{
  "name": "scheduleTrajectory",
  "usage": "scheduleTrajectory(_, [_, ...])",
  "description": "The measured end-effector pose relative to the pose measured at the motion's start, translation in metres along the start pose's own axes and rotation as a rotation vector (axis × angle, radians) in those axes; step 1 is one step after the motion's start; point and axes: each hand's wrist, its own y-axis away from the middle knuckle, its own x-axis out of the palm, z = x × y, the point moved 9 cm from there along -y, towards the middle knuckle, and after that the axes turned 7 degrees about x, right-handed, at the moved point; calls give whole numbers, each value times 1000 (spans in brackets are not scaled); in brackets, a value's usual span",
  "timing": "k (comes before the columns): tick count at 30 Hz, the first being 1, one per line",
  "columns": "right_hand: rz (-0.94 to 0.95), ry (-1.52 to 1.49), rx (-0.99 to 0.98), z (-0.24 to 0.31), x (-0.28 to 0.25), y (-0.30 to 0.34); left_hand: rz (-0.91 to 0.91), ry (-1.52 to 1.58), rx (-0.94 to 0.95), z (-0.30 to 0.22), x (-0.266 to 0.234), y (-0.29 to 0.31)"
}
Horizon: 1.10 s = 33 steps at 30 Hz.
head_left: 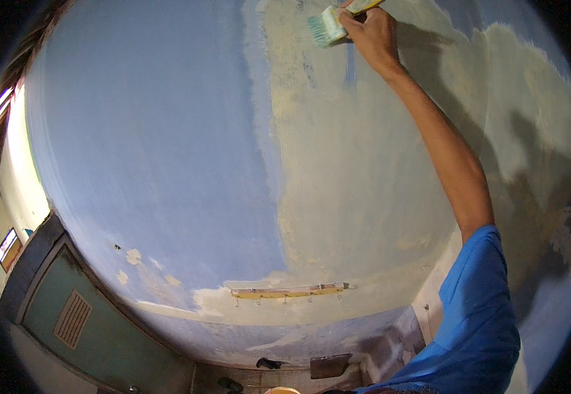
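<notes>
My right hand is raised high, its fingers closed around the handle of a wide paintbrush. The brush's bristles look pale green-blue and are at the wall, pointing left. Around the brush the wall has a pale cream-grey coat with streaks of blue showing through. Farther left, the wall is plain light blue, and a rough vertical border separates the two colours. My left hand is out of view.
A yellow-brown hook rail is fixed low on the wall. A green door with a vent is at lower left. Dark items lie on the floor, and a round yellowish rim shows at the bottom edge.
</notes>
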Motion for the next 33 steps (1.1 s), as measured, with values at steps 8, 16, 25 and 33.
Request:
scheduleTrajectory(8, [58, 502, -932, 66, 48, 97, -30, 343, -172, 44, 6, 3])
scheduleTrajectory(16, [171, 13, -579, 53, 34, 125, -18, -75, 14, 18, -10, 9])
scheduleTrajectory(25, [-54, 12, -168, -28, -29, 77, 7, 21, -55, 14, -10, 9])
scheduleTrajectory(33, [74, 366, -796, 45, 51, 180, 14, 63, -86, 6, -12, 6])
